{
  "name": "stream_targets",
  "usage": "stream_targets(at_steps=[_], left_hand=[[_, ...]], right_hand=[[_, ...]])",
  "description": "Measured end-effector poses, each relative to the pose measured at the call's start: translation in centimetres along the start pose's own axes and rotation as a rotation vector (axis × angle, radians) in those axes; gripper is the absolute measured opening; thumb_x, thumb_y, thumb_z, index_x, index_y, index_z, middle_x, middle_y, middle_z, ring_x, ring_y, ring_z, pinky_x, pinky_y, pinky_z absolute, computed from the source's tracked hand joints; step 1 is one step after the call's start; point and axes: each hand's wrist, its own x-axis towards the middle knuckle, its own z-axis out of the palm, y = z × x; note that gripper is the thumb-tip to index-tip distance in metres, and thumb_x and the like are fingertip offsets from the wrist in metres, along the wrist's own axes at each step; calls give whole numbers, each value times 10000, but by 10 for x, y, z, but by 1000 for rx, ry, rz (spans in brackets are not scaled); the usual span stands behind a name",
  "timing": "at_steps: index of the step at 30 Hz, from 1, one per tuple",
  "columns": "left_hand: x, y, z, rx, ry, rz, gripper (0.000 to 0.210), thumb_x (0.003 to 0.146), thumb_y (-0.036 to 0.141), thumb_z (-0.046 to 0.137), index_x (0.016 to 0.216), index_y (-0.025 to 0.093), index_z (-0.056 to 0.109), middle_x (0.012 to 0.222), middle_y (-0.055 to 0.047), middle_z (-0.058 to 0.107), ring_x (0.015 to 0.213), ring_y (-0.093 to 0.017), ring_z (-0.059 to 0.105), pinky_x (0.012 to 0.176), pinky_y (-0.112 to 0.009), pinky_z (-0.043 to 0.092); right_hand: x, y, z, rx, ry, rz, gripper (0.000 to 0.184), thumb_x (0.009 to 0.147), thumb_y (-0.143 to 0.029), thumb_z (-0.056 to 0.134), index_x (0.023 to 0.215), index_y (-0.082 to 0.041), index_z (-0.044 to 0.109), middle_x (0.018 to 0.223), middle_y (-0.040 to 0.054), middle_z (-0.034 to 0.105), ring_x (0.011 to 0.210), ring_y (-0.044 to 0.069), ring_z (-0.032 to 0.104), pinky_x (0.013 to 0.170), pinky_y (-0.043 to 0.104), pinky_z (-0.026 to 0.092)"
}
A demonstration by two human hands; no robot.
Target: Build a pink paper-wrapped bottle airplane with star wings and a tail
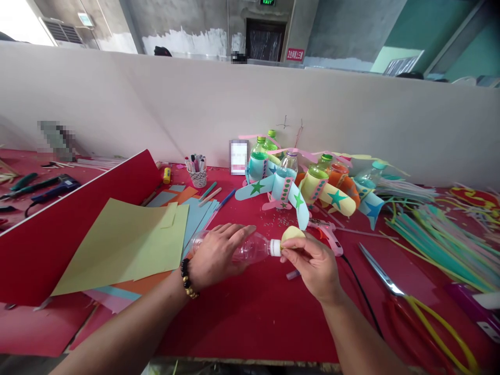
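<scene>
A clear plastic bottle (pixel 253 249) with a white cap (pixel 275 248) lies on its side on the red table, the cap pointing right. My left hand (pixel 219 252), wearing a dark beaded bracelet (pixel 188 278), is laid across the bottle with its fingers curved over it. Between the thumb and fingers of my right hand (pixel 312 260) is a small pale yellow paper piece (pixel 292 235) with a rounded edge, right beside the cap. Whether the paper touches the cap I cannot tell. Behind stand bottle planes (pixel 287 179) with paper wings and propellers.
Pale yellow sheets (pixel 133 245) and coloured paper lie left, by a red board (pixel 78 224). A pen cup (pixel 197 177) stands behind. Rightward are a pink glue gun (pixel 330 234) with a cord, large scissors (pixel 394 291) and bundled coloured strips (pixel 441 239). A white partition (pixel 156 104) rises behind.
</scene>
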Motion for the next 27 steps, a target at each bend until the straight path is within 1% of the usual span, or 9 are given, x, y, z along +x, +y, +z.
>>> stream_targets(at_steps=[5, 9, 13, 16, 19, 21, 23, 25, 27], left_hand=[[1, 3, -1, 1, 7, 2, 656, 794, 337, 646, 1386, 187, 408, 1254, -105, 606, 1097, -270, 582, 919, -406, 465], [1, 5, -3, -1, 18, 0, 669, 766, 312, 667, 1373, 184, 417, 1267, -104, 603, 1113, -272, 579, 927, -406, 465], [0, 6, -4, 3, 22, 0, 672, 757, 309, 677, 1366, 176, 427, 1246, -107, 613, 1097, -275, 587, 914, -407, 475], [-1, 5, -3, 4, 29, -2, 659, 774, 335, 669, 1368, 182, 428, 1243, -100, 612, 1093, -272, 587, 909, -408, 476], [-1, 2, -1, 8, 37, -5, 656, 790, 353, 659, 1380, 194, 418, 1252, -92, 606, 1103, -267, 581, 916, -411, 472], [-1, 0, 0, 18, 46, -7, 661, 789, 340, 657, 1386, 198, 412, 1260, -90, 602, 1111, -265, 576, 922, -411, 469], [-1, -1, 1, 26, 48, -3, 670, 777, 317, 660, 1387, 198, 410, 1260, -89, 602, 1111, -265, 575, 918, -411, 469], [-1, -2, 1, 30, 41, 1, 674, 767, 303, 662, 1385, 199, 413, 1251, -86, 606, 1099, -266, 579, 905, -410, 472], [-1, -1, 2, 30, 28, 6, 664, 774, 311, 659, 1382, 203, 415, 1246, -84, 608, 1089, -267, 580, 897, -413, 472]], right_hand=[[1, -3, 0, 11, 48, -32, 105, 818, -200, 703, 878, -285, 713, 765, -3, 680, 588, 165, 675, 546, 297, 573], [2, -5, -1, 15, 75, -55, 103, 823, -181, 696, 885, -262, 711, 755, -7, 680, 591, 154, 677, 561, 281, 573], [3, -7, -1, 96, 98, -35, 89, 828, -168, 693, 879, -242, 701, 730, -16, 676, 593, 134, 672, 582, 257, 574], [4, -7, -2, 136, 86, -7, 71, 834, -177, 691, 874, -236, 697, 726, -18, 670, 590, 124, 668, 584, 247, 570], [5, -6, -3, 151, 38, 15, 93, 841, -204, 686, 920, -248, 709, 791, -10, 672, 614, 120, 671, 600, 249, 577], [5, -5, -3, 139, -14, 48, 161, 823, -226, 708, 979, -263, 714, 834, -3, 683, 644, 123, 677, 616, 250, 584], [5, -5, -3, 98, -36, 81, 209, 814, -237, 716, 1020, -272, 706, 827, -4, 691, 652, 125, 674, 616, 246, 583], [5, -4, -2, 32, -23, 76, 180, 831, -236, 694, 1008, -271, 698, 775, -11, 685, 627, 121, 662, 594, 239, 572], [4, -4, -1, -61, 3, 10, 135, 850, -221, 663, 975, -264, 693, 740, -15, 675, 597, 117, 645, 572, 235, 558]])
